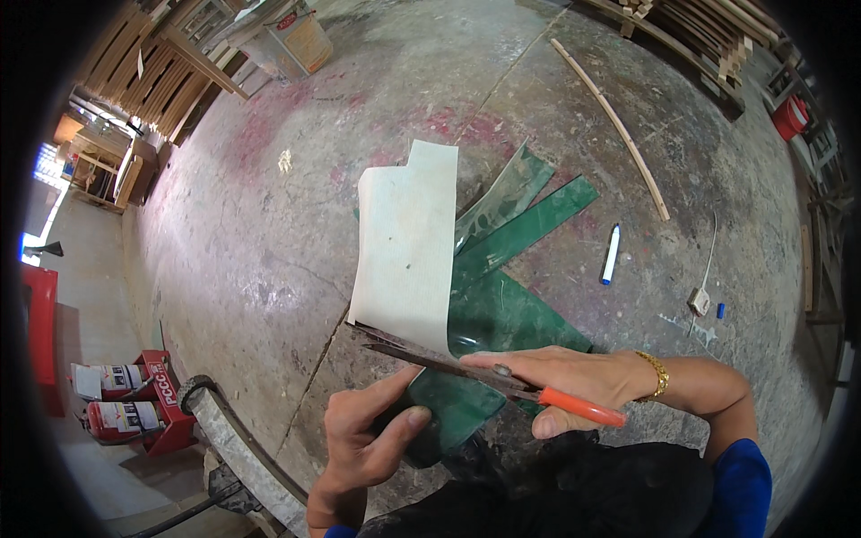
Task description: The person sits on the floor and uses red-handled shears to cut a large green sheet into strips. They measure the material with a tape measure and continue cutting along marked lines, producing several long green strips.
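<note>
My left hand (372,435) pinches a folded-over edge of glossy green sheet (457,408) between thumb and fingers. In my right hand (583,377) is a pair of shears with an orange handle (581,406) and long, dark, rusty blades (408,351). The blades point left and lie across the lower edge of a cream-white sheet (408,242), just above the green part I hold. Whether they are biting into material is hard to see. More green sheet (511,314) lies beneath my right hand, and green strips (529,224) fan out beyond it.
On the concrete floor to the right lie a white marker (611,255), a blue cap (720,310) and a long wooden stick (614,121). Red fire extinguishers (121,417) stand at left beside a bent dark hose (247,435). Stacked timber (148,81) and a bin (282,40) are farther off.
</note>
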